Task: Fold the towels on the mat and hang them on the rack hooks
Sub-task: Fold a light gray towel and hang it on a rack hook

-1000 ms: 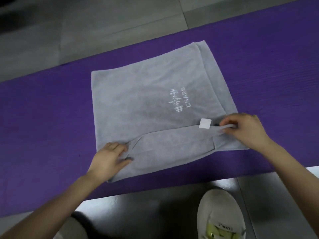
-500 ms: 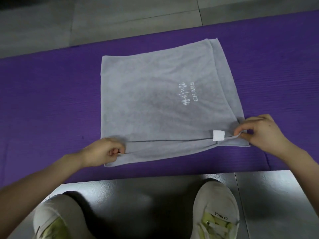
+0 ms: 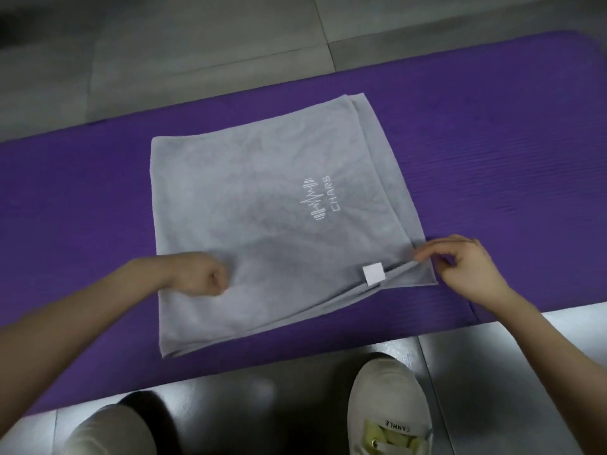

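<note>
1. A grey towel [image 3: 256,198] is lying flat on a purple mat [image 3: 82,198], folded into a rough rectangle, with its layered edges showing along the right side.
2. The towel is sitting across the middle of the mat, its near edge running at a slant toward the person.
3. A white logo [image 3: 320,201] reading "CHARS" is facing up on the right half of the towel, and a small white tag [image 3: 373,274] is sticking out at the fold line near the right front corner.
4. The left hand [image 3: 203,274] is resting on the towel's near left part with its fingers curled into a fist. The hand is blurred, so I cannot tell whether any fabric is caught inside.
5. The right hand [image 3: 469,267] is reaching in at the towel's near right corner. Its thumb and forefinger fingertips [image 3: 422,256] are pinching the edge of the top layer just right of the tag, while the other fingers are hanging loosely bent.
6. The top layer is lifting slightly along a crease that runs from the pinched corner toward the near left.
7. A white sneaker [image 3: 387,399] with a yellow tongue is standing on the grey tiled floor [image 3: 197,44] just in front of the mat, and a second shoe [image 3: 108,431] is showing at the lower left.
</note>
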